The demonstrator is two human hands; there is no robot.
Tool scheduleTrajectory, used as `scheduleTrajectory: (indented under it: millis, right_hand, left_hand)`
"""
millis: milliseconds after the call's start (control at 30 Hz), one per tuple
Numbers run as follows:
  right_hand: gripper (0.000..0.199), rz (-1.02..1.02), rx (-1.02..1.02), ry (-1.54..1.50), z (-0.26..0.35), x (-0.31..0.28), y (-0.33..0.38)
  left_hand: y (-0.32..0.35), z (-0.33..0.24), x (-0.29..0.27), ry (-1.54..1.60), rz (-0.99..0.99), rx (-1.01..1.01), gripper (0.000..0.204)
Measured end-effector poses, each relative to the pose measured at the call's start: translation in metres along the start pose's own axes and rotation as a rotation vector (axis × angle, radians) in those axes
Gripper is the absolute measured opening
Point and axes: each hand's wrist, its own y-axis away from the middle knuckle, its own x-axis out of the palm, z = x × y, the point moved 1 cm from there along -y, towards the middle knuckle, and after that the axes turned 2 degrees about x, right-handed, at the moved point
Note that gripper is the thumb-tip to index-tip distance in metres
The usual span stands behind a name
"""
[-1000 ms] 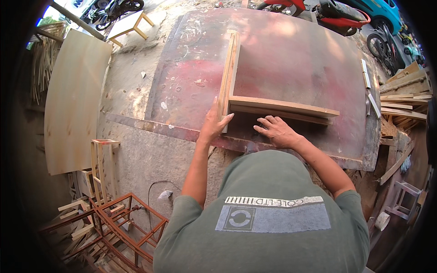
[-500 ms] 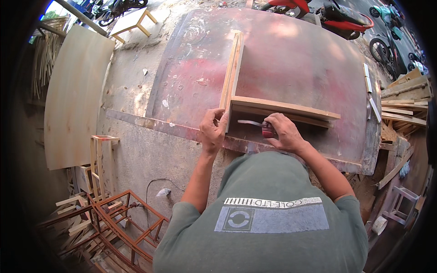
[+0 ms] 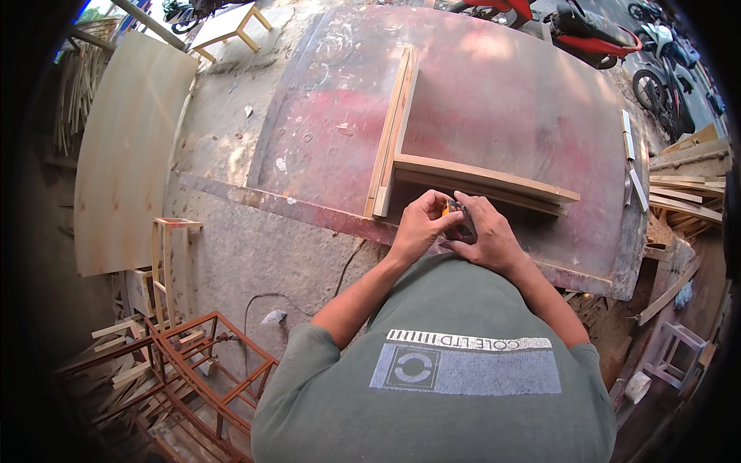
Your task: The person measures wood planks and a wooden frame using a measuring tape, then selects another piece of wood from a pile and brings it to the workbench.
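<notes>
Close in front of my body, both hands meet around a small dark tape measure [image 3: 464, 228] with an orange patch. My right hand [image 3: 492, 238] is closed around its case. The fingers of my left hand [image 3: 419, 229] are pinched together at its left side, touching it. No drawn-out blade shows between the hands. Just beyond them lies an L-shaped wooden frame: a long upright piece [image 3: 396, 127] runs away from me, and a crosspiece [image 3: 494, 179] extends to the right from near its close end.
The frame rests on a paint-stained worktable [image 3: 324, 147] with a raised front edge. A plywood sheet [image 3: 131, 154] leans at left, above a brown frame [image 3: 212, 363] and scrap wood. Stacked boards [image 3: 687, 193] lie at right; motorbikes [image 3: 590, 35] stand behind.
My left hand has left the near end of the wooden frame and moved right to the tape measure. The pale strip of blade seen earlier beside the right hand is no longer visible.
</notes>
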Motion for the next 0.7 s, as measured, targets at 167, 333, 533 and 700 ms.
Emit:
scheduleTrajectory:
  millis: [167,333,533,700]
  right_hand:
    - [0.088,-0.005,0.011,-0.055,-0.010,-0.017,-0.001]
    - [0.076,0.351,0.163,0.066,-0.030,-0.089,0.027]
    - [0.053,0.312,0.444,0.114,-0.097,-0.181,0.091]
    - [0.041,0.080,0.387,0.149,-0.128,-0.198,0.097]
  left_hand:
    - [-0.011,-0.010,-0.009,-0.036,0.107,0.002,0.024]
    - [-0.010,-0.028,-0.053,-0.047,0.038,-0.002,0.017]
    - [-0.025,-0.051,-0.198,0.054,-0.493,0.331,0.023]
    - [-0.050,-0.005,-0.181,-0.402,-0.725,0.289,0.065]
